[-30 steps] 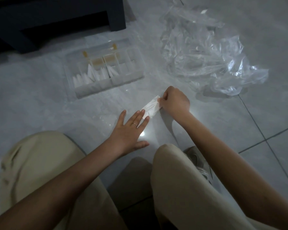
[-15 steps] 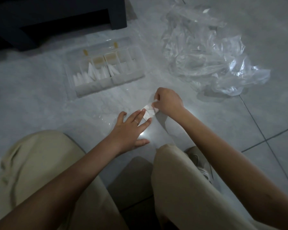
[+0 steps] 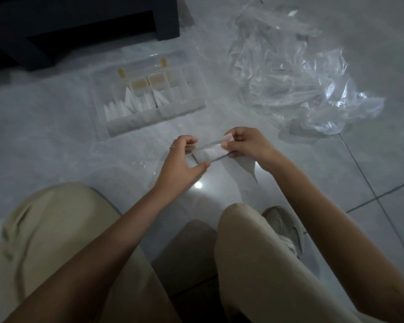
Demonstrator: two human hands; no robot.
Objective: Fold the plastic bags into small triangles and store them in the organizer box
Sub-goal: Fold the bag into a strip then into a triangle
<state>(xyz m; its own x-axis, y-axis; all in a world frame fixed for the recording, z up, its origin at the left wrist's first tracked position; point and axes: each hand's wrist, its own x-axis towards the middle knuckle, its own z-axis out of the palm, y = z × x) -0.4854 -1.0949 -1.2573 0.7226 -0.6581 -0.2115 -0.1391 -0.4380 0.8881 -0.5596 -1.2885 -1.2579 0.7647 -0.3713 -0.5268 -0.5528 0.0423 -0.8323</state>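
A small folded strip of clear plastic bag [image 3: 210,152] is held just above the tiled floor between both hands. My left hand [image 3: 182,162] pinches its left end with thumb and curled fingers. My right hand [image 3: 247,145] pinches its right end, where a flap sticks up. Beyond the hands lies the clear organizer box [image 3: 149,96], open, with several white folded triangles standing in its left and middle compartments. A heap of loose clear plastic bags [image 3: 296,82] lies on the floor at the upper right.
I sit on a pale tiled floor [image 3: 56,141] with my knees in beige trousers [image 3: 56,241] at the bottom and a light shoe [image 3: 285,227] by the right knee. A dark piece of furniture [image 3: 79,26] stands at the top left, behind the box.
My left hand lifted off the floor, where it lay flat on the strip, and now pinches its left end. Both hands have raised the folded piece and hold it between them.
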